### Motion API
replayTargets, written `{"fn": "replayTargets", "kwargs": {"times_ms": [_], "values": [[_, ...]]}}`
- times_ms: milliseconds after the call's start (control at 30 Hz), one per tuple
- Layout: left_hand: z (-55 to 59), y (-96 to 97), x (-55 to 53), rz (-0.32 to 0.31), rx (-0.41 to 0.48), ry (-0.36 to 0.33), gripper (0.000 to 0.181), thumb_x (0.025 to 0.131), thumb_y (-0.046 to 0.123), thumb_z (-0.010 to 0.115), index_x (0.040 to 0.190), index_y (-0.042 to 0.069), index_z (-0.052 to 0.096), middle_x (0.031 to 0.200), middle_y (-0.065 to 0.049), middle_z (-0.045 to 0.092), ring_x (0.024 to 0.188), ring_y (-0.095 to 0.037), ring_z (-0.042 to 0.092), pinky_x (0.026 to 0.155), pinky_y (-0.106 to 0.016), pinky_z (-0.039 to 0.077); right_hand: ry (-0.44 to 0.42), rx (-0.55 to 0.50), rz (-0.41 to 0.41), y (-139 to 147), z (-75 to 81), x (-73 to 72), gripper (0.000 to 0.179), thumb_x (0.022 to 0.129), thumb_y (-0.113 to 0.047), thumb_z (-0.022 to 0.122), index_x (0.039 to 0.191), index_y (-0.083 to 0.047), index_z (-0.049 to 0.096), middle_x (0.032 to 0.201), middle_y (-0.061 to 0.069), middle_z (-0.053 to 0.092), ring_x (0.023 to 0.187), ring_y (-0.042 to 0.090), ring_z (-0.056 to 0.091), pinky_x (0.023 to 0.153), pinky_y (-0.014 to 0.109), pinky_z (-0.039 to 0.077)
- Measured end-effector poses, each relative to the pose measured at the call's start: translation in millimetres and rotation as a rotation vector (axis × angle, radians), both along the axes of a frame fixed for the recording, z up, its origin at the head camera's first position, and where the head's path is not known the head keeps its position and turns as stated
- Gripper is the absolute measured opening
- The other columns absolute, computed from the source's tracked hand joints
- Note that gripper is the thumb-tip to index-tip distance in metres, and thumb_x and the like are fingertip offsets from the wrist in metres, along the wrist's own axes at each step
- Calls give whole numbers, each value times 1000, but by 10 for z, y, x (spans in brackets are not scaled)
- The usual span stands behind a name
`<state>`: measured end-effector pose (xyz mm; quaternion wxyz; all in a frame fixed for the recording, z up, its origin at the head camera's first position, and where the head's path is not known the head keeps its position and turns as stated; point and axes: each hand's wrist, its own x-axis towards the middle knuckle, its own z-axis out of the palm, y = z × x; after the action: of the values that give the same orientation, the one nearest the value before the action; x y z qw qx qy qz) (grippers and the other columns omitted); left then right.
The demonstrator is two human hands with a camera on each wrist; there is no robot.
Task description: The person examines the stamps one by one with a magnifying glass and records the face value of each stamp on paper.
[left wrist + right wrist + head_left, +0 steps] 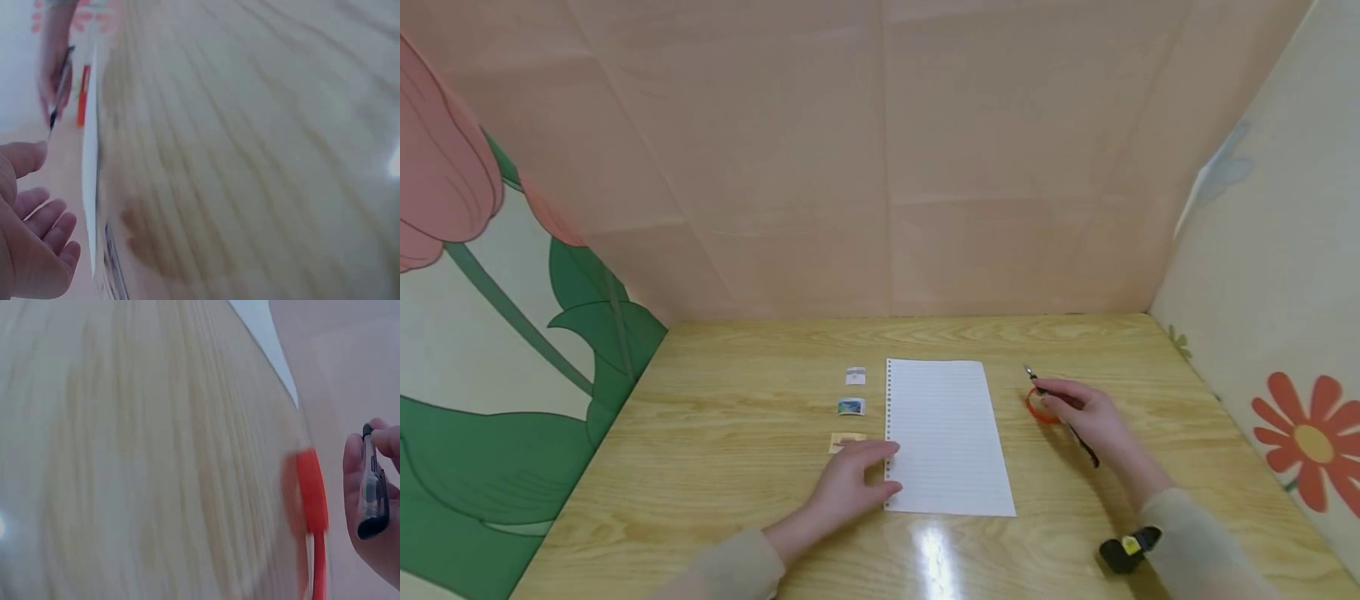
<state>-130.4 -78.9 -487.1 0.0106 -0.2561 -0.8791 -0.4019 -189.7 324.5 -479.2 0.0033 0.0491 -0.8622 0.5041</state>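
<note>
My right hand (1090, 417) pinches a clear-and-black pen (373, 487) between thumb and fingers, above the table to the right of the paper. Its tip points away from me. Just below that hand lies a red-rimmed round thing (1032, 408); the right wrist view shows it edge-on with a narrow red handle (319, 565). The left hand (853, 479) is at the lower left edge of a lined loose-leaf sheet (947, 433), thumb and fingers spread apart and holding nothing. In the left wrist view its fingers (47, 219) are loosely bent. Whether they touch the sheet, I cannot tell.
Left of the sheet, three small stamp-like pictures lie in a column: a pale one (855, 376), a blue-green one (851, 407) and a yellowish one (844, 442), partly behind the left hand. A black thing with a yellow label (1129, 548) sits by the right sleeve.
</note>
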Motion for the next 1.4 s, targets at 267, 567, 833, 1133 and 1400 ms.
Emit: {"fn": "replayTargets", "kwargs": {"times_ms": [267, 567, 833, 1133, 1400], "values": [[-102, 209, 7, -38, -100, -15, 60, 84, 26, 80, 136, 4, 59, 139, -8, 58, 128, -26, 53, 110, -39, 39, -67, -197, 69, -352, 30, -63, 38, 103, -14, 54, 138, 0, 56, 131, 17, 62, 106, -1, 60, 86, 19, 52], [-133, 276, -22, -59, -180, 36, 69, 84, 33, 78, 141, 2, 53, 147, -12, 49, 136, -27, 44, 114, -44, 32, 37, -451, 200, -745, 76, -158, 40, 96, -1, 62, 131, 16, 51, 110, 6, 71, 99, 13, 68, 87, 31, 57], [-186, 256, -66, -30, -241, 69, 68, 83, 34, 79, 139, 3, 55, 147, -10, 49, 137, -28, 42, 114, -45, 32, 53, -540, 164, -1045, -26, -335, 34, 95, 1, 63, 122, 18, 52, 94, 10, 71, 83, 9, 67, 76, 24, 58], [-156, 260, -60, -38, -292, 71, 60, 84, 34, 78, 132, 2, 62, 147, -11, 49, 138, -28, 42, 114, -42, 33, 43, -337, 132, -1310, -78, -453, 28, 99, -10, 61, 118, 10, 59, 97, 20, 70, 81, 10, 67, 72, 25, 58], [-130, 262, -48, -37, -301, 77, 59, 84, 34, 79, 131, 2, 63, 146, -12, 50, 137, -28, 43, 114, -41, 33, 84, -310, 156, -1554, -191, -567, 24, 91, 2, 68, 109, 14, 58, 91, 16, 66, 72, 5, 59, 65, 16, 52]]}}
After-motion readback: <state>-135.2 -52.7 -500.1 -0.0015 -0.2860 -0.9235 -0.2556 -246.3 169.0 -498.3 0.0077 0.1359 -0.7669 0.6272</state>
